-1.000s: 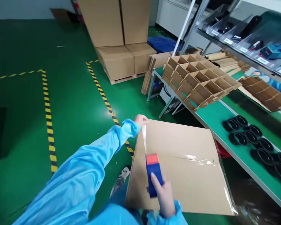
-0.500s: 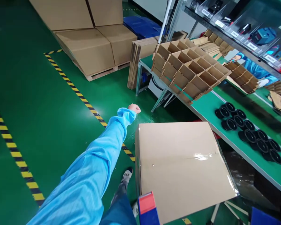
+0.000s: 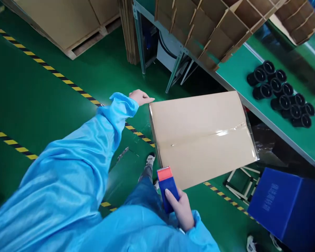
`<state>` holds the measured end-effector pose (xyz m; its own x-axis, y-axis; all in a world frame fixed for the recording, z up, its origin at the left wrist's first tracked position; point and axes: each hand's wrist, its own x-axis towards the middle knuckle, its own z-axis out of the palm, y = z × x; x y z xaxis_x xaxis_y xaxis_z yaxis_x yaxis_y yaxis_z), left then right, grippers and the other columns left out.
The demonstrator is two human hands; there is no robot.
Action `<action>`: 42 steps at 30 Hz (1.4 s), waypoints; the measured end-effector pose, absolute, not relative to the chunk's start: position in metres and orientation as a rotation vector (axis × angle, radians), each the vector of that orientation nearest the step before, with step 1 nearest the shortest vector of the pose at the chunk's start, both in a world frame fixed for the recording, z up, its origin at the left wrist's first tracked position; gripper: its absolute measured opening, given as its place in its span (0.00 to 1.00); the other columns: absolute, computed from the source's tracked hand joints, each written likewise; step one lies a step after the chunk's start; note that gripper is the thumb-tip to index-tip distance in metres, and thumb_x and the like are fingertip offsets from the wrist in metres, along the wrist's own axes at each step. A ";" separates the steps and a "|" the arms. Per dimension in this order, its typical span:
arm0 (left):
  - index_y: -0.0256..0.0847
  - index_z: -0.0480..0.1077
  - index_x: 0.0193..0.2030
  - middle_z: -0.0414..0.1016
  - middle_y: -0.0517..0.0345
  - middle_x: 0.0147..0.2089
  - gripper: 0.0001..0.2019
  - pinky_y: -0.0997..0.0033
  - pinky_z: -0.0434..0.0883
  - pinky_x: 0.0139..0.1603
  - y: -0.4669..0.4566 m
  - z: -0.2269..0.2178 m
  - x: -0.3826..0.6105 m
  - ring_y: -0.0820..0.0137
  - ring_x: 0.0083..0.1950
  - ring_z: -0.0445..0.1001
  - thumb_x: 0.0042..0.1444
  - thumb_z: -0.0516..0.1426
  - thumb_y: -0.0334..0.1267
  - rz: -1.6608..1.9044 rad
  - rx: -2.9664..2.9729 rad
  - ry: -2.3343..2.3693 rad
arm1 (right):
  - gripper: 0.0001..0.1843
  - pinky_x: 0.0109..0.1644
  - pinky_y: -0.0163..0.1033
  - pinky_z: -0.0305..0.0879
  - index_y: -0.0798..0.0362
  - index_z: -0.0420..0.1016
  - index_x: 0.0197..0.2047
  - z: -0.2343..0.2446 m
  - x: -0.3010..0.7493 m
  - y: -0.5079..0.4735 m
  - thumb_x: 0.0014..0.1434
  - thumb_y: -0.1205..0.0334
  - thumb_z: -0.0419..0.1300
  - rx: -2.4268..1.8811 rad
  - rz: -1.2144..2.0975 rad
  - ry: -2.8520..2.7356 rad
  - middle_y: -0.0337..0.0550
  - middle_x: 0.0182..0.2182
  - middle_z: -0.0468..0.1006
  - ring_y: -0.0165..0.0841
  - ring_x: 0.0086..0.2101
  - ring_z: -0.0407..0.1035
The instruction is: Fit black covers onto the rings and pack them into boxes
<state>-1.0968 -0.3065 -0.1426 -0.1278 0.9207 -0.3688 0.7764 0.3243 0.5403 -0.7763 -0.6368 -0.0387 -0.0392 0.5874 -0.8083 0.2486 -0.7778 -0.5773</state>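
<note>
A closed cardboard box (image 3: 199, 136) with clear tape along its middle seam sits in front of me. My left hand (image 3: 139, 97) reaches out to its far left corner and touches the edge there, fingers curled. My right hand (image 3: 181, 209) is near the box's near left corner and grips a blue tape dispenser (image 3: 168, 187) with an orange top.
A green workbench (image 3: 254, 94) on the right carries several black rings (image 3: 280, 92) and brown cardboard dividers (image 3: 212, 24). Stacked cartons on a pallet (image 3: 65, 21) stand at the far left. A blue box (image 3: 286, 206) lies on the floor at the right. Yellow-black tape stripes cross the green floor.
The view has tilted down and closer. My left hand came back from the open floor onto the box's corner. The dispenser and my right hand rose back into view.
</note>
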 end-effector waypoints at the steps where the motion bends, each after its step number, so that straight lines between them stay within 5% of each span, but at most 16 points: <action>1: 0.41 0.81 0.41 0.80 0.57 0.40 0.22 0.61 0.59 0.62 -0.311 -0.137 -1.090 0.62 0.50 0.73 0.58 0.58 0.58 0.258 1.552 1.935 | 0.32 0.35 0.38 0.66 0.59 0.80 0.39 -0.039 -0.774 -0.639 0.51 0.35 0.66 -1.966 1.893 -0.886 0.45 0.30 0.79 0.34 0.30 0.69; 8: 0.39 0.79 0.47 0.80 0.56 0.44 0.26 0.60 0.54 0.62 -0.335 -0.130 -1.062 0.65 0.51 0.70 0.61 0.55 0.61 0.264 1.589 2.054 | 0.32 0.37 0.39 0.68 0.60 0.80 0.42 -0.049 -0.727 -0.705 0.53 0.35 0.65 -2.010 1.817 -1.018 0.48 0.32 0.82 0.36 0.31 0.71; 15: 0.21 0.74 0.49 0.78 0.53 0.47 0.41 0.59 0.54 0.61 -0.343 -0.132 -1.055 0.64 0.54 0.65 0.60 0.52 0.68 0.373 1.549 2.140 | 0.35 0.43 0.43 0.70 0.59 0.80 0.46 -0.062 -0.670 -0.780 0.51 0.34 0.65 -2.017 1.919 -0.950 0.49 0.38 0.83 0.42 0.38 0.75; 24: 0.22 0.73 0.53 0.76 0.53 0.53 0.39 0.54 0.53 0.63 -0.353 -0.115 -1.033 0.57 0.59 0.63 0.64 0.49 0.65 0.309 1.512 2.222 | 0.32 0.41 0.41 0.69 0.57 0.81 0.46 -0.077 -0.654 -0.808 0.52 0.36 0.65 -1.891 2.005 -0.916 0.46 0.37 0.83 0.39 0.36 0.73; 34: 0.23 0.75 0.51 0.78 0.54 0.54 0.29 0.55 0.55 0.62 -0.352 -0.117 -1.035 0.57 0.60 0.65 0.65 0.56 0.55 0.348 1.467 2.228 | 0.33 0.30 0.36 0.68 0.58 0.78 0.35 -0.112 -0.672 -0.787 0.45 0.33 0.68 -1.963 2.054 -0.619 0.42 0.26 0.80 0.32 0.24 0.70; 39: 0.06 0.68 0.46 0.75 0.45 0.56 0.46 0.58 0.53 0.64 -0.354 -0.119 -1.039 0.58 0.64 0.64 0.61 0.42 0.64 0.385 1.465 2.185 | 0.26 0.27 0.40 0.71 0.54 0.76 0.30 -0.137 -0.698 -0.755 0.44 0.36 0.67 -2.311 2.115 -0.393 0.44 0.23 0.79 0.37 0.23 0.74; 42: 0.09 0.64 0.54 0.69 0.38 0.63 0.41 0.55 0.50 0.68 -0.369 -0.106 -1.032 0.61 0.67 0.62 0.64 0.47 0.61 0.629 1.577 2.118 | 0.20 0.29 0.41 0.72 0.51 0.72 0.19 -0.140 -0.682 -0.747 0.41 0.44 0.69 -2.578 1.946 -0.352 0.46 0.20 0.78 0.40 0.24 0.75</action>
